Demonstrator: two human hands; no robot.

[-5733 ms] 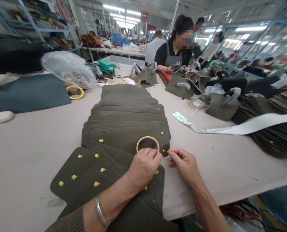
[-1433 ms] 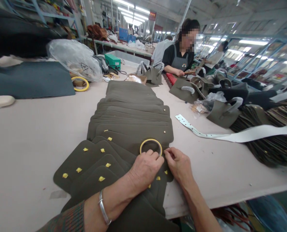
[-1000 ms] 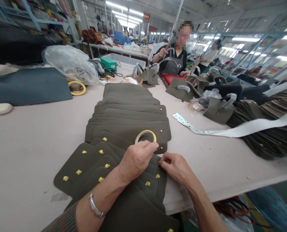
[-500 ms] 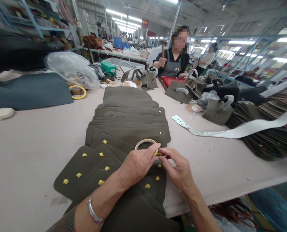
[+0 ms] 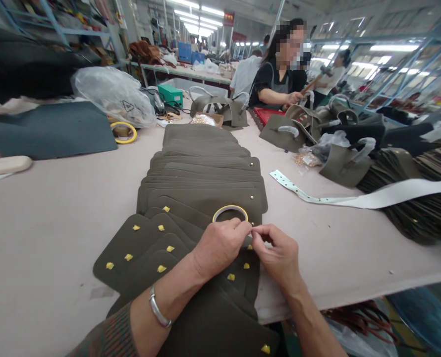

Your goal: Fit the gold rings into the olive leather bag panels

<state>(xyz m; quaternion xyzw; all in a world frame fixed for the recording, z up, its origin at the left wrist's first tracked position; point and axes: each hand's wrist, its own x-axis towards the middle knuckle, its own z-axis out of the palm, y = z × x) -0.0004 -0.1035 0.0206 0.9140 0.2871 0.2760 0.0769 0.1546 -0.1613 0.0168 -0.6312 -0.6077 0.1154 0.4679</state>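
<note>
My left hand (image 5: 222, 245) is closed around a roll of yellow tape (image 5: 230, 207), whose ring stands up beyond the knuckles. Close against it, my right hand (image 5: 278, 250) has thumb and forefinger pinched together at the roll's edge. Whatever lies between those fingertips is too small to make out. Beneath both hands spreads an overlapping row of dark olive leather pieces (image 5: 201, 174). Small bits of yellow tape (image 5: 170, 249) are stuck on the nearer pieces. Tiny gold studs (image 5: 252, 197) show on the right ends of some farther ones.
Another yellow tape roll (image 5: 124, 133) lies at the left beside a plastic bag (image 5: 112, 94). A perforated white strip (image 5: 328, 201) crosses toward stacked dark pieces (image 5: 410, 198) at the right. Across the table, a co-worker (image 5: 280, 74) holds a hammer (image 5: 319, 79) near olive bag parts (image 5: 283, 133).
My hands have drawn together at the tape roll, and my left fingers have curled over it. The co-worker has lowered and turned the hammer rightward. The view has shifted slightly.
</note>
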